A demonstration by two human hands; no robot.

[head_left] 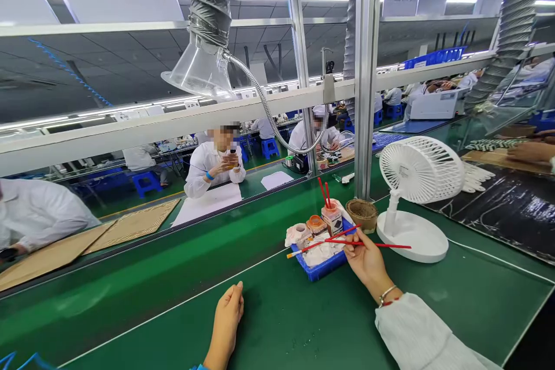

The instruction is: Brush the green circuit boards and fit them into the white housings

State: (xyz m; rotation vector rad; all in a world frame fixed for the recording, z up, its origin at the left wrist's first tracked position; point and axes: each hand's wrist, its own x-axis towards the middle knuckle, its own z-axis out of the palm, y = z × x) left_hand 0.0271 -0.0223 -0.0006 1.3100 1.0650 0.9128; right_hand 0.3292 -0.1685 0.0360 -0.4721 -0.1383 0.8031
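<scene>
My right hand [366,257] is closed over the right side of a small blue tray [318,272], its fingertips pinching a thin red-handled paintbrush [392,245]. A second red-handled paintbrush [314,245], with orange-tinted bristles, crosses it over the tray; whether my fingers also touch that one, I cannot tell. White crumpled cloth or tissue lies in the tray, along with a labelled bottle [332,221] and an open orange-rimmed jar [316,224]. Two red sticks [324,192] stand up from the bottle. Well left of the tray, my left hand [229,312] rests at the green tabletop, fingers curled, nothing visible in them.
A white fan [411,243] stands right of the tray, its cable trailing right. Behind the tray sits a round brown pot [362,215]. A metal post [366,98] rises nearby, and a clear extraction hood [202,69] hangs above. Co-workers sit across the green belt [151,260].
</scene>
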